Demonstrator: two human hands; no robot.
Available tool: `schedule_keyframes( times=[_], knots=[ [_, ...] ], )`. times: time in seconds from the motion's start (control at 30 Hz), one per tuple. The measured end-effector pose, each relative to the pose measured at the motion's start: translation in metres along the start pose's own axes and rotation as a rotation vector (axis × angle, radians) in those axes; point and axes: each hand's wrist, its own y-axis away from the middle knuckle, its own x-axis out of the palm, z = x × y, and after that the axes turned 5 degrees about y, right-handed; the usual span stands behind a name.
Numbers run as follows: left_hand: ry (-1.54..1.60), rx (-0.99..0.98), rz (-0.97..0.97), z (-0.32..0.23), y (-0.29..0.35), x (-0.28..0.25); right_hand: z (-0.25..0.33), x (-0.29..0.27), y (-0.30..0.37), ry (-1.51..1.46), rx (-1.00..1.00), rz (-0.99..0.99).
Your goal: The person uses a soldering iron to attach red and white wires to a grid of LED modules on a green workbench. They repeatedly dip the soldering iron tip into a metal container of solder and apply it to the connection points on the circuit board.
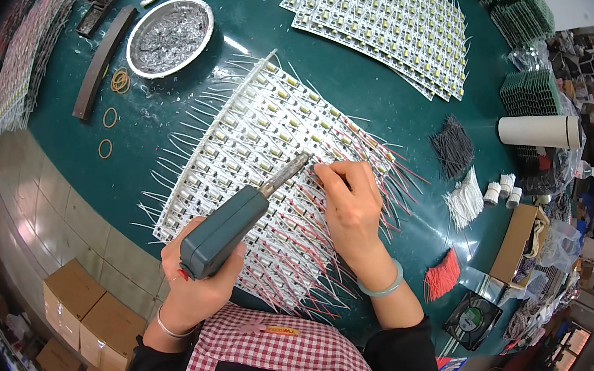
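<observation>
A white panel of small circuit boards lies in front of me, with white wires along its left edge and red and white wires over its right part. My left hand is wrapped round a dark green soldering gun, its metal tip resting at or just above the panel's middle. Close to that tip, my right hand is closed in a pinch on a thin wire, whose end is largely hidden by the fingers. Whether the tip touches the wire cannot be made out.
A white-rimmed bowl of solder scraps stands at the left, near rubber bands and a dark bar. More panels lie at the back. Black, white and red wires are piled at the right, near a fan.
</observation>
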Motion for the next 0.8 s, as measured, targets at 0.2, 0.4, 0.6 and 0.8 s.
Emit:
schedule_keyframes(
  times=[0.2, 0.4, 0.6, 0.8],
  knots=[
    [-0.001, 0.04, -0.013, 0.006, 0.001, 0.004, 0.001, 0.0, -0.002, 0.006, -0.01, 0.004],
    [-0.075, 0.012, 0.013, 0.003, 0.001, 0.006, 0.001, -0.001, -0.001, 0.005, 0.001, 0.015],
    [-0.182, 0.099, 0.045, 0.001, 0.0, 0.004, 0.002, 0.0, -0.002, 0.003, 0.004, 0.016],
    [-0.168, 0.12, 0.059, -0.008, -0.003, -0.003, 0.002, 0.0, -0.002, 0.008, 0.006, 0.013]
  ],
)
